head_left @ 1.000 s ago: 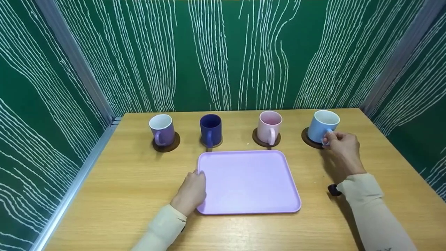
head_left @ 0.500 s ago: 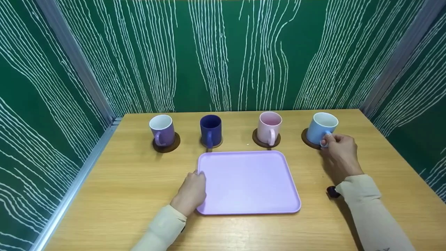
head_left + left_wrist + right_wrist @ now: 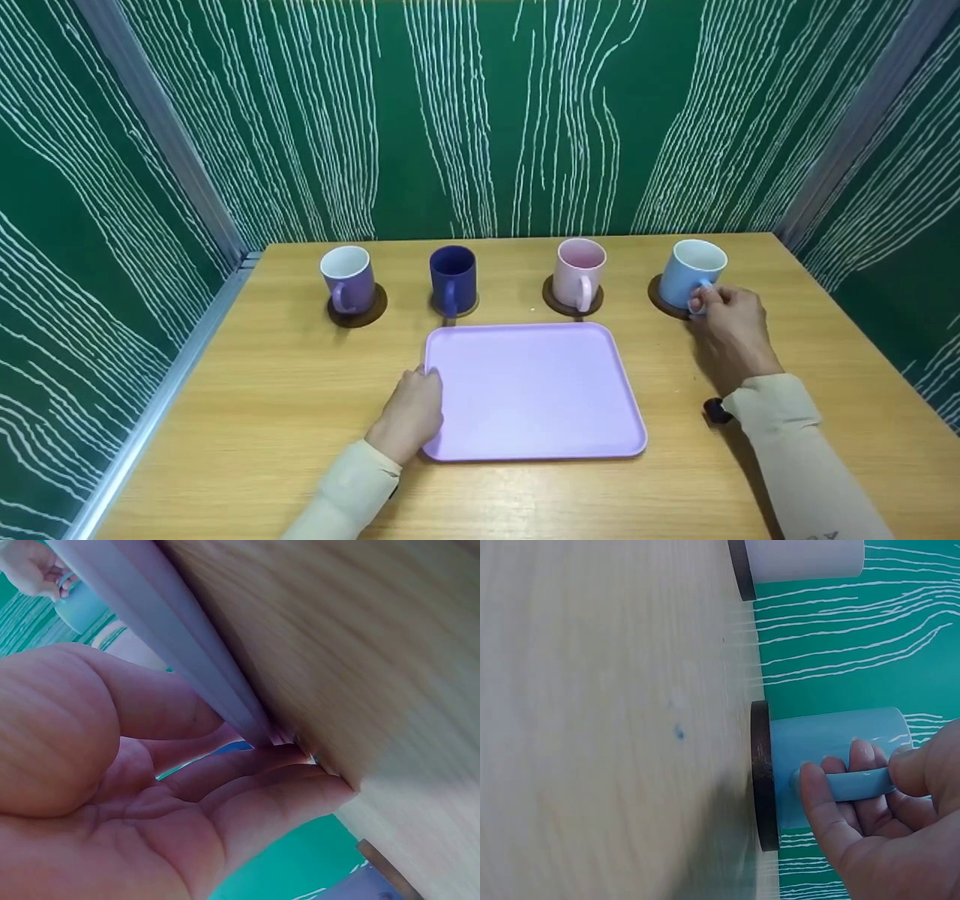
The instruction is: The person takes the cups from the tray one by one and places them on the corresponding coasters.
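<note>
A light blue mug stands upright on a dark round coaster at the far right of the row. My right hand grips its handle, fingers through the loop and thumb against it, as the right wrist view shows. In the middle of the table lies a purple rectangular tray. My left hand holds the tray's left edge. In the left wrist view the thumb lies on the rim, while the other fingers reach down beside its edge to the tabletop; their tips are partly hidden.
Behind the tray stand a purple mug, a dark blue mug and a pink mug, each on its own coaster, handles facing me. A green wall with white lines closes off the wooden table's back.
The right hand and the light blue mug have shifted very slightly to the left. The left hand, the tray and the other mugs stay in place.
</note>
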`<state>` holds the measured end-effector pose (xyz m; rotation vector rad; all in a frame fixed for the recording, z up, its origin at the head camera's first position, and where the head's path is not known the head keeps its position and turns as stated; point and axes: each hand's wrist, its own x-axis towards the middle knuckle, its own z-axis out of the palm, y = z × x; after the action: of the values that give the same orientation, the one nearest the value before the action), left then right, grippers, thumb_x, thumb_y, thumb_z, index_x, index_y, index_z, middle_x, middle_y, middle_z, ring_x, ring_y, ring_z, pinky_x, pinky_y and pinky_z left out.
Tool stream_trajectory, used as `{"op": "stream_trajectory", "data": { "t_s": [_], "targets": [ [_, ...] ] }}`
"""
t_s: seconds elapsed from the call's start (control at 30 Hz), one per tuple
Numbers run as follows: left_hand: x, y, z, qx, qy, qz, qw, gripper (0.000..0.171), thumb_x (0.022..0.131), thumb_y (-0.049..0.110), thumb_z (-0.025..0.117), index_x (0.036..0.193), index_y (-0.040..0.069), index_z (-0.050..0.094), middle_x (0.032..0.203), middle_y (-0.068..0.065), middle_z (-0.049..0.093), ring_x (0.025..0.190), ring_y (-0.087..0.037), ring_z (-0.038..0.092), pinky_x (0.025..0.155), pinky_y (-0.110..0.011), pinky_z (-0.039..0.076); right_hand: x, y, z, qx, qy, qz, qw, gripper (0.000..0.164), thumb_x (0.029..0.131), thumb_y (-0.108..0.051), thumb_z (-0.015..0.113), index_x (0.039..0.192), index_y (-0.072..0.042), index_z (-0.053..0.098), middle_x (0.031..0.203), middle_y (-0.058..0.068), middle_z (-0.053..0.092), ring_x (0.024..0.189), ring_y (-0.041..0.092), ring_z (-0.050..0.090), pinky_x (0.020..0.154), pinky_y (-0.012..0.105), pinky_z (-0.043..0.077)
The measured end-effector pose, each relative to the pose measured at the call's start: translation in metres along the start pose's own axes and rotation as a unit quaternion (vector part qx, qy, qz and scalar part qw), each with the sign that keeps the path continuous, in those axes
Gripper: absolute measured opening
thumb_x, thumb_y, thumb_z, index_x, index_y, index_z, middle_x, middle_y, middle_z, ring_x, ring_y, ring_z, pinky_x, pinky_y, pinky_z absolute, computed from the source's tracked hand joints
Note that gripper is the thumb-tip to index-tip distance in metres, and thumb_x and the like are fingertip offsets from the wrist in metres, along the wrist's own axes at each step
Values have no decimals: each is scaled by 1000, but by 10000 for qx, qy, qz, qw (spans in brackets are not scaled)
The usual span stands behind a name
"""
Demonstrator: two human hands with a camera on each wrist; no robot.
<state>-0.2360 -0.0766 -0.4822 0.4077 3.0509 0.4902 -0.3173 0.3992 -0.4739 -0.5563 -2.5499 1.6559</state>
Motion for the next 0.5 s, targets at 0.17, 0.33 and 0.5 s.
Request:
{"op": "stream_trajectory", "data": {
  "t_s": [0.17, 0.33, 0.5],
  "targets": [
    [0, 0, 0, 50, -43, -44, 10000, 32, 91, -10, 62, 122, -17, 62, 112, -30, 66, 100, -40, 67, 88, -50, 59, 0, -1, -1, 30, -34, 72, 10000, 53, 110, -45, 37, 140, -4, 52, 127, 12, 53, 120, 27, 50, 98, 28, 48],
    [0, 0, 0, 108, -25, 3, 9999, 33, 91, -9, 63, 122, -17, 62, 111, -30, 67, 100, -41, 68, 88, -50, 59, 0, -1, 0, -55, 31, -45, 10000, 53, 110, -45, 38, 138, -3, 54, 125, 12, 54, 118, 26, 52, 94, 24, 48],
    [-2, 0, 0, 133, 242, 192, 9994, 22, 87, -11, 63, 109, -16, 65, 98, -27, 67, 89, -41, 69, 78, -50, 60, -1, 1, 0, -314, 171, -431, 9984, 50, 111, -42, 37, 130, -1, 59, 119, 13, 57, 112, 25, 55, 84, 17, 50]
  ]
}}
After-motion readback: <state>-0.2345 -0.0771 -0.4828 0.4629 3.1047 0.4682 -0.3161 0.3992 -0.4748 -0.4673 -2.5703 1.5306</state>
